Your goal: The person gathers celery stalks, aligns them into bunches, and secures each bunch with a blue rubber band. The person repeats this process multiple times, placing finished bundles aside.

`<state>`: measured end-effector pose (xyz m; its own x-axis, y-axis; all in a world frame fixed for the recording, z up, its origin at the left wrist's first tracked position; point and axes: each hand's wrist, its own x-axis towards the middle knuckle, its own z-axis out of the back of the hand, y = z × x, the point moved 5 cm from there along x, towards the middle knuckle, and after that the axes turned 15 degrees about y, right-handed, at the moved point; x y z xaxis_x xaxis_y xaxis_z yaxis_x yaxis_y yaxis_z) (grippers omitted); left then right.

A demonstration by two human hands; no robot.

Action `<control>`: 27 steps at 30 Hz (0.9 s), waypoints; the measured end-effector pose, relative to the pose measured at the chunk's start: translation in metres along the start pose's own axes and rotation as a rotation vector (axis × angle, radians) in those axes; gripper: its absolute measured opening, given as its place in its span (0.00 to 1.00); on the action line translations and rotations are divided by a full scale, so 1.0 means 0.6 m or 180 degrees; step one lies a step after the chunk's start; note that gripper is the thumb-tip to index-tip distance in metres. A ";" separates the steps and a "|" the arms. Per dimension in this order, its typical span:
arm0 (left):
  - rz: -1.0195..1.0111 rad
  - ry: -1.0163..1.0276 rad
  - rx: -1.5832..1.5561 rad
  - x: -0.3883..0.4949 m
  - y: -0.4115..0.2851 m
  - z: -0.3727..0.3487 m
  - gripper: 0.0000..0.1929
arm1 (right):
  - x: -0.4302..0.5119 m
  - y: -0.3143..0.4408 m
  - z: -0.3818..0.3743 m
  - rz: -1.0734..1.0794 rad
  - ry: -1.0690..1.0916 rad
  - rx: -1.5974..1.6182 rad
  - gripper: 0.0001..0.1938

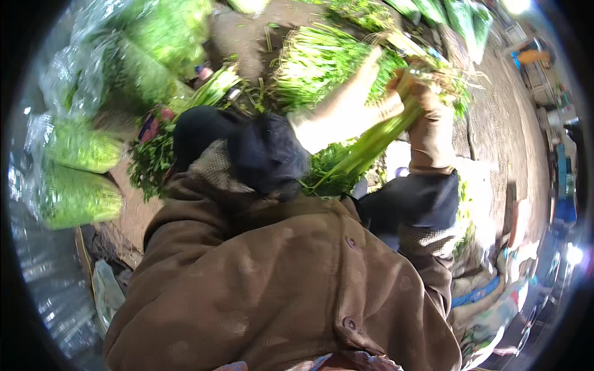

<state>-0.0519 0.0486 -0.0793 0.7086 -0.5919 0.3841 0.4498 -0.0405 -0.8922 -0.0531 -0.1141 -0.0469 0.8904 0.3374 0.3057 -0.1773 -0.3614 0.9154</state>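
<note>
A long bunch of leafy green stalks point(376, 143), perhaps celery, slants across the lap with its rooty end up and to the right. My right hand point(427, 90) is closed around it near the roots. Beside the stalks is my left hand point(366, 99), blurred and brightly lit, its fingers spread, with some fingertips close to the bunch; contact is unclear. Beyond the hands lies a wide pile of green stalks point(320, 60). Dark leaves of the held bunch hang near my knees.
Plastic-wrapped greens point(83, 185) stand at the left, with more leafy heads point(162, 37) at the upper left. A small stalk bunch point(213, 88) lies near my left knee. Wrapped long vegetables point(468, 28) are at the top right. Patterned sacks point(492, 320) sit at the lower right.
</note>
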 end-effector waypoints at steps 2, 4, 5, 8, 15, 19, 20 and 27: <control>0.0380 0.0572 -0.1475 -0.030 0.096 -0.102 0.31 | 0.010 0.027 0.035 -0.0249 -0.0450 -0.0058 0.21; 0.0792 0.1185 0.0526 -0.104 0.171 -0.132 0.37 | 0.033 0.078 0.071 -0.0144 -0.0929 -0.0469 0.19; 0.1473 0.1867 0.1662 -0.127 0.213 -0.133 0.48 | 0.047 0.104 0.073 0.0113 -0.0861 -0.0869 0.19; 0.2406 0.1610 0.2001 -0.136 0.240 -0.064 0.58 | 0.081 0.152 0.047 0.0420 -0.0820 -0.2182 0.20; -0.0404 -0.1544 0.2430 0.015 -0.040 0.103 0.65 | 0.222 0.098 -0.149 0.1304 0.0724 -0.2509 0.18; -0.1244 -0.2373 0.1311 -0.044 -0.137 0.260 0.52 | 0.258 0.059 -0.206 -0.0310 0.2123 0.1275 0.17; -0.0900 -0.2371 0.1447 -0.070 -0.156 0.297 0.50 | 0.269 0.058 -0.216 -0.0390 0.2221 0.1673 0.18; 0.4240 -0.1094 0.4897 -0.264 -0.242 0.513 0.37 | 0.379 -0.170 -0.317 -0.1167 0.1752 0.3236 0.23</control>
<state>-0.0618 0.3960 0.0625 0.8833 0.4687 -0.0082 -0.4561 0.8634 0.2157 0.0876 0.1649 -0.0206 0.4775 0.7978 0.3682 0.6781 -0.6011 0.4230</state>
